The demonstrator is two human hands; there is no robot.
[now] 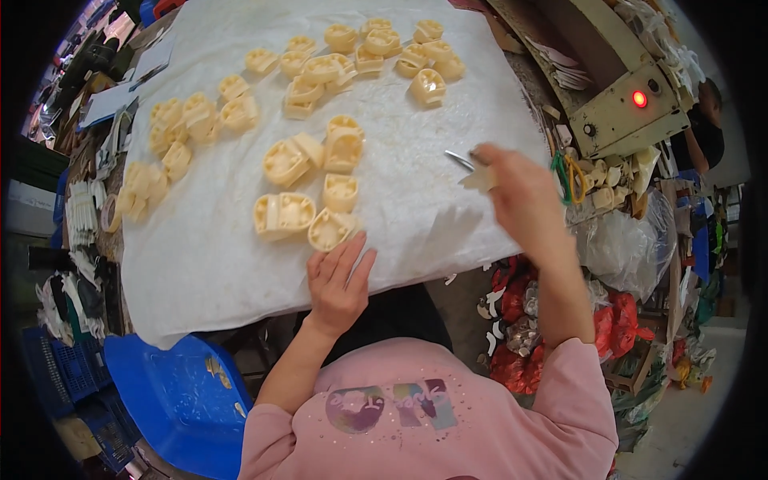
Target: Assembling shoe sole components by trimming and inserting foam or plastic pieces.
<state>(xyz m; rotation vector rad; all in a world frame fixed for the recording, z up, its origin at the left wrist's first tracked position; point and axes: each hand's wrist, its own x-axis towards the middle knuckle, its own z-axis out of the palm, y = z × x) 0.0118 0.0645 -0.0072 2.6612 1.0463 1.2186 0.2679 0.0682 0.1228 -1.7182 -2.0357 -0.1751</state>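
**Touching a cream part (pixel 330 230), gripping a metal-tipped tool (pixel 458 160)**

Resting the left hand (pixel 340 284) against the cream part, fingers slightly apart and tips at its near right edge; not clamped around it, as far as can be seen. Holding the tool in the right hand (pixel 516 192), fingers curled closed on it, above the white cloth-covered counter (pixel 408 192), with the silvery tip pointing up and to the left. Just below that tip, by the same fingers, a pale scrap (pixel 478 179), too blurred to tell whether gripped as well.

Around the touched part, near the counter's front edge: a wide hollow part (pixel 284 214) on its left and a smaller part (pixel 341 192) just above. A little farther away, a tall part (pixel 344 144) and a round part (pixel 286 162), close together. Beyond these, a cluster (pixel 184 124) to the left and a loose row (pixel 360 56) along the far side, all in the same cream colour.

By the counter's right side, green and yellow handle loops (pixel 568 178), a pale box (pixel 616 120) with a lit red lamp (pixel 639 98), and a clear plastic bag (pixel 628 248). Under the right forearm, red bags (pixel 512 368). At lower left, a blue tub (pixel 160 400) with a few pale bits (pixel 216 372), beside blue crates (pixel 60 364).
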